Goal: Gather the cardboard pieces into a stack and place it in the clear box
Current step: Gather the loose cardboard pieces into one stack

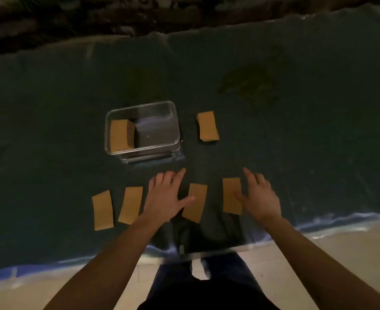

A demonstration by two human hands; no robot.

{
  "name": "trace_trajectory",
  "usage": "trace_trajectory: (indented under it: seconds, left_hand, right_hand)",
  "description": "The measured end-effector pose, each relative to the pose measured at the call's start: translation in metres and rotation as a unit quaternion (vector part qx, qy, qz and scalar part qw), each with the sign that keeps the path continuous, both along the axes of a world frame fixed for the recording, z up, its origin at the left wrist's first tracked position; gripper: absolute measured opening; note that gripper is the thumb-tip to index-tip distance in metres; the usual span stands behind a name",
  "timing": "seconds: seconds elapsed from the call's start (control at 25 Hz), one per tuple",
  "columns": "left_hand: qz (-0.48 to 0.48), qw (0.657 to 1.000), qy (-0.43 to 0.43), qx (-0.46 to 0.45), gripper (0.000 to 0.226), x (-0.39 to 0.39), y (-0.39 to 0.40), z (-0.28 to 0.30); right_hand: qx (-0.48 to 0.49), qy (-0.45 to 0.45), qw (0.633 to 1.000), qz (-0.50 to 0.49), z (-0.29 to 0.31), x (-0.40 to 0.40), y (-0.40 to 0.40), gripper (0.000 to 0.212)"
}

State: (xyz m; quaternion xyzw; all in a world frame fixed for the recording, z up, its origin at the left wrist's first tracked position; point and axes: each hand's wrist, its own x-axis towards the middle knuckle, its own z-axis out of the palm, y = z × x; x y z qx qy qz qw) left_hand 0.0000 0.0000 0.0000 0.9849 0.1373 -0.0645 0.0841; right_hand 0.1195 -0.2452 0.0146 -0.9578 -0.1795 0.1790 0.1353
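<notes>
Where the dark mat (274, 130) covers the work surface, items lie as follows.

Clear box (143, 130): open-topped, transparent, set on the mat beyond the hands, left of centre. Holds one stack of cardboard pieces (120, 135) against its left wall; the rest of its floor is bare.

Second cardboard stack (207, 126): on the mat just right of the box, apart from it, several pieces thick.

Single cardboard pieces, in a loose row near the mat's front edge, none touching another:
- far-left piece (102, 210), lying flat, untouched;
- second piece (130, 204), tilted a little, just left of the left wrist, untouched;
- middle piece (195, 202), between the two hands;
- right piece (231, 195), beside the right hand.

Left hand (164, 195): palm down, fingers spread wide, holding nothing. Thumb tip reaches onto the left edge of the middle piece; whether it presses or only hovers cannot be told. Fingers point toward the box, short of it.

Right hand (259, 195): palm down, fingers loosely spread, holding nothing. Thumb lies over the right edge of the right piece; contact cannot be confirmed.

Pale floor (341, 253): visible below the mat's front edge.
</notes>
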Motion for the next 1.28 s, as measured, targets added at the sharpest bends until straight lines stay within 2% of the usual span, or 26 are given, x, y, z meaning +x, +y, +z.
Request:
trace_trajectory:
  seconds: [0.2,0.32,0.48,0.6,0.72,0.84,0.92,1.0,1.04,1.12,1.2,1.28]
  left_hand:
    - [-0.023,0.994,0.102,-0.042,0.091,0.015,-0.005,-0.036]
    - [-0.037,0.991,0.115,-0.056,0.093,0.014,-0.013,-0.052]
    - [-0.036,0.991,0.114,-0.062,0.092,0.015,-0.017,-0.06]
    - [-0.032,0.991,0.108,-0.074,0.089,0.018,-0.017,-0.061]
    - [-0.019,0.992,0.092,-0.087,0.084,0.023,-0.02,-0.059]
    - [-0.012,0.993,0.074,-0.091,0.075,0.027,-0.023,-0.055]
    - [-0.009,0.993,0.047,-0.105,0.062,0.026,-0.023,-0.052]
    - [0.011,0.985,0.015,-0.171,0.037,0.023,-0.02,-0.048]
    - [0.042,0.972,0.008,-0.231,0.024,0.022,-0.017,-0.044]
    - [0.128,0.917,0.022,-0.377,0.014,0.021,-0.011,-0.036]
    - [0.188,0.858,0.022,-0.477,0.015,0.02,-0.003,-0.027]
    - [0.209,0.819,0.007,-0.534,0.013,0.018,0.004,-0.014]
  right_hand:
    - [-0.096,0.146,0.985,-0.009,-0.027,0.008,0.02,0.089]
    - [-0.11,0.157,0.981,-0.008,-0.041,0.01,0.025,0.092]
    - [-0.131,0.156,0.979,-0.014,-0.053,0.011,0.027,0.083]
    - [-0.111,0.142,0.983,-0.031,-0.058,0.012,0.029,0.067]
    - [-0.105,0.158,0.981,-0.049,-0.061,0.016,0.032,0.072]
    - [-0.077,0.148,0.984,-0.067,-0.063,0.018,0.036,0.057]
    - [-0.026,0.133,0.986,-0.093,-0.063,0.018,0.039,0.044]
    - [0.062,0.139,0.979,-0.134,-0.061,0.017,0.039,0.034]
    - [0.111,0.16,0.969,-0.151,-0.06,0.016,0.04,0.03]
    - [0.215,0.241,0.928,-0.184,-0.054,0.011,0.042,0.023]
    - [0.326,0.354,0.85,-0.213,-0.043,0.002,0.049,0.029]
    - [0.359,0.429,0.798,-0.223,-0.034,-0.007,0.06,0.031]
